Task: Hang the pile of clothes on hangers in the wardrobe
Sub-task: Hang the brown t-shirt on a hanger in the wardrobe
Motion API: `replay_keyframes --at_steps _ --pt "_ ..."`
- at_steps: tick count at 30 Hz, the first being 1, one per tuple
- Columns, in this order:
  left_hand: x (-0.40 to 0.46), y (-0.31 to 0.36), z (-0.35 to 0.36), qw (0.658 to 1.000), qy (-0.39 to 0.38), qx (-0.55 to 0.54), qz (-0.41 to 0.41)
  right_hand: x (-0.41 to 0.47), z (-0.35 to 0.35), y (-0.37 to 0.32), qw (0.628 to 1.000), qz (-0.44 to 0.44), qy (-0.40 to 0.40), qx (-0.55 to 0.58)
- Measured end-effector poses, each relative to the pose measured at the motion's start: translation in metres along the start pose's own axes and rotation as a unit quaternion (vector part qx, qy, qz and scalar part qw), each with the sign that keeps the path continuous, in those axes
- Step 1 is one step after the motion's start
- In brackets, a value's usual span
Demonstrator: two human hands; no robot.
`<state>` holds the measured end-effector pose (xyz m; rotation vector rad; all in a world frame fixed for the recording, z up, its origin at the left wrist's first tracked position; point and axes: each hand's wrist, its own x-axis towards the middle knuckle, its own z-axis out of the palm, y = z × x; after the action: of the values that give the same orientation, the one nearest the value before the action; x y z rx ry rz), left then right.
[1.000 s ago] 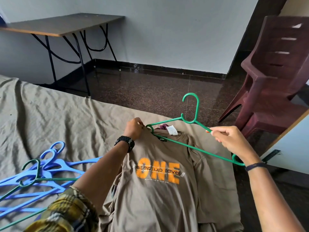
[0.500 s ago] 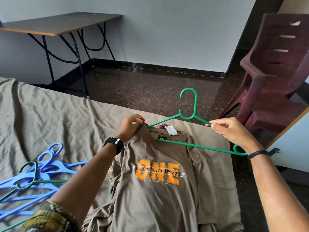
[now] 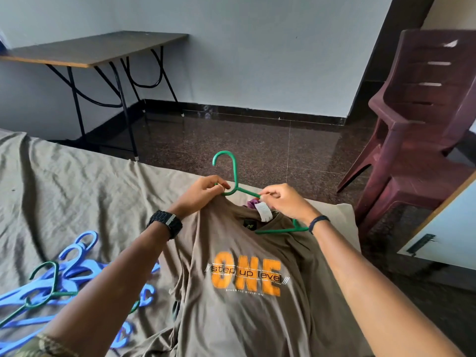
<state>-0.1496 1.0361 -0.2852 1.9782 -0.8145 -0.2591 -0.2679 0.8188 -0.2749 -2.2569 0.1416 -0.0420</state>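
A brown T-shirt (image 3: 247,300) with an orange "ONE" print lies on the bed in front of me. A green hanger (image 3: 233,173) sits partly inside its collar, hook pointing up, its right end (image 3: 291,229) sticking out over the shirt's right shoulder. My left hand (image 3: 198,193) pinches the shirt's left collar edge against the hanger at the neck. My right hand (image 3: 283,202) grips the hanger's right arm beside the white collar label (image 3: 264,211). A bit of purple cloth (image 3: 253,203) shows at the collar.
Several blue hangers (image 3: 77,276) and another green hanger (image 3: 43,287) lie on the bed sheet (image 3: 77,197) at the left. A maroon plastic chair (image 3: 417,124) stands at the right, a folding table (image 3: 95,47) at the back left. A white door edge (image 3: 443,228) shows at far right.
The hanger has slid left and deeper into the collar, with less of it sticking out at the right. My right hand moved left along its arm toward the collar. The left hand stays at the collar.
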Motion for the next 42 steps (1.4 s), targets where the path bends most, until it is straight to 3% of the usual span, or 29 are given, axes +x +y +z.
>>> replay_keyframes --at_steps 3,5,7,9,11,14,18,20,24,31,35,39,42 --pt "-0.003 -0.012 -0.003 0.998 -0.004 0.07 -0.007 0.01 0.014 -0.001 0.999 -0.016 0.017 -0.028" --pt "-0.005 -0.022 -0.003 0.994 0.029 0.098 -0.025 0.01 0.016 0.004 0.985 -0.03 0.168 -0.02" --pt "-0.008 -0.025 -0.004 0.994 0.038 0.1 -0.04 0.003 0.014 0.015 0.946 0.004 0.323 0.031" --pt "-0.011 -0.026 -0.005 0.993 0.041 0.096 -0.052 -0.01 0.011 0.029 0.922 0.078 0.376 0.05" --pt "-0.013 -0.027 -0.006 0.992 0.057 0.095 -0.052 -0.023 0.016 0.042 0.941 0.115 0.318 0.023" --pt "-0.013 -0.029 -0.007 0.99 0.077 0.104 -0.059 -0.035 0.035 0.048 0.99 0.085 0.116 -0.001" --pt "-0.018 -0.025 -0.011 0.986 0.073 0.145 -0.043 -0.034 0.056 0.047 0.988 0.061 -0.054 -0.133" --pt "-0.022 -0.021 -0.015 0.984 0.068 0.16 -0.046 -0.028 0.063 0.049 0.976 0.101 -0.032 -0.189" --pt "-0.029 -0.017 -0.021 0.976 0.047 0.213 -0.027 -0.016 0.056 0.063 0.957 0.204 0.083 -0.189" --pt "-0.026 -0.01 -0.021 0.96 -0.024 0.275 0.048 0.006 0.01 0.059 0.946 0.271 0.132 -0.123" --pt "-0.021 0.002 -0.018 0.955 -0.01 0.291 0.052 -0.003 -0.004 0.039 0.976 0.17 0.097 -0.098" --pt "-0.015 0.022 -0.008 0.95 -0.016 0.307 0.047 -0.015 -0.012 0.009 0.98 0.013 0.102 -0.168" --pt "-0.009 0.048 0.0 0.956 0.011 0.281 0.084 -0.023 -0.016 -0.014 0.984 -0.019 0.14 -0.112"
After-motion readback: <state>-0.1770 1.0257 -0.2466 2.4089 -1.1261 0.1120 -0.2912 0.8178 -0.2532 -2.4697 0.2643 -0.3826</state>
